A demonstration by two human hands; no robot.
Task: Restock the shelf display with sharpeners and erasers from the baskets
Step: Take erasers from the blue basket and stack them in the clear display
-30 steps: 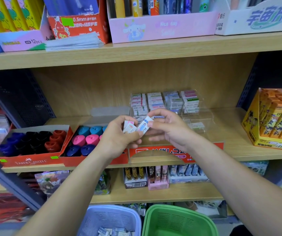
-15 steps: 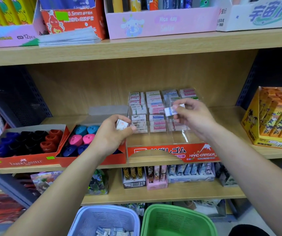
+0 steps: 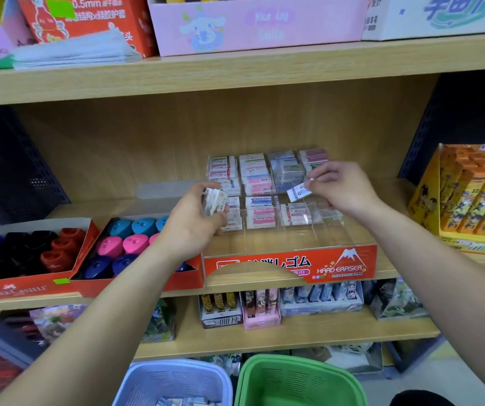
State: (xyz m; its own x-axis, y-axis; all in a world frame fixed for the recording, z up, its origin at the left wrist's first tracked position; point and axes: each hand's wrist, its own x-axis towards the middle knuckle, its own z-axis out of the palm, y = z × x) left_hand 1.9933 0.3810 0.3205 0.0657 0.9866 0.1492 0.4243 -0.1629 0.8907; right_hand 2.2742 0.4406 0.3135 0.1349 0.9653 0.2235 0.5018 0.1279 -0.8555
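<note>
Erasers (image 3: 257, 178) in paper sleeves stand stacked in the rear compartments of a clear display case (image 3: 349, 232) at the centre of the frame, on the middle shelf (image 3: 387, 273). One blue-and-white eraser (image 3: 298, 194) is pinched between the thumb and fingertips of the right hand (image 3: 342, 190). It is held tilted over the case's third column counted from the left of the frame. Whether it touches the stack behind it cannot be told. The right wrist is bent slightly down, and the bare forearm runs in from the lower right corner.

The left hand (image 3: 192, 222) sits at the case's left edge, fingers curled round a small bundle of erasers (image 3: 214, 201) with the thumb on the side facing the camera. How many it holds is hard to count. Its forearm rises from the lower left corner.

A red label strip (image 3: 294, 266) reading "HARD ERASER" crosses the case's front wall.

Left of the case, pink and blue sharpeners (image 3: 124, 241) fill a red carton (image 3: 135, 285); the left wrist hides its right part. Further left, a Faber-Castell carton (image 3: 15, 291) holds dark blue, black and red ones.

At the bottom edge, a lavender basket (image 3: 176, 376) and a green basket (image 3: 294, 376) are cut off; small packs show blurred in the lavender one. An orange carton (image 3: 469, 200) stands at the right edge. Boxes on the upper shelf are cropped by the top of the frame.
</note>
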